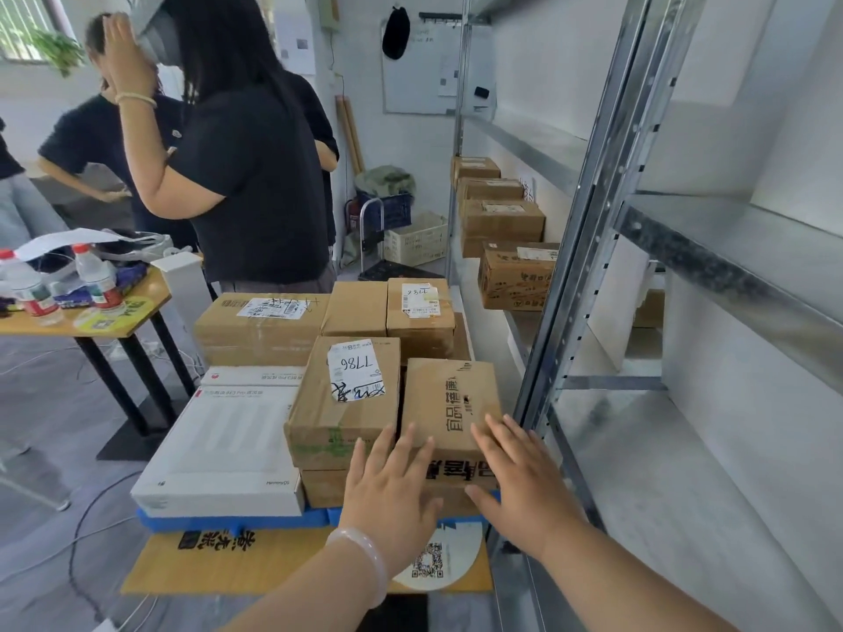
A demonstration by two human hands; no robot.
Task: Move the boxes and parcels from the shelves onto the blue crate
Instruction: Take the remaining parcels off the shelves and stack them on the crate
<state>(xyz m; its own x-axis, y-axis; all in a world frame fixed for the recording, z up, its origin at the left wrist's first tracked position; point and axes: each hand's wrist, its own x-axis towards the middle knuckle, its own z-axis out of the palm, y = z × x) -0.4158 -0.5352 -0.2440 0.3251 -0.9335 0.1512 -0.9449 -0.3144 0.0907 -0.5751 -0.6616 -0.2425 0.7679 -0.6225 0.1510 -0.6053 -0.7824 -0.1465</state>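
We read "7786", handwritten, on the label (pixel 355 370) of a brown box (pixel 340 421). White box (pixel 219 449): "HarmonyOS" at its near edge. Yellow board (pixel 255 563): QR code (pixel 426 560). Other print we cannot make out.

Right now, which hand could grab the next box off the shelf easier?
Probably right. The right hand rests beside the grey metal shelf rack, on the side where the printed brown cardboard box waits; the left hand lies farther away.

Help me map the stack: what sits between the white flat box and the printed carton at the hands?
The 7786-labelled carton, seen in the head view.
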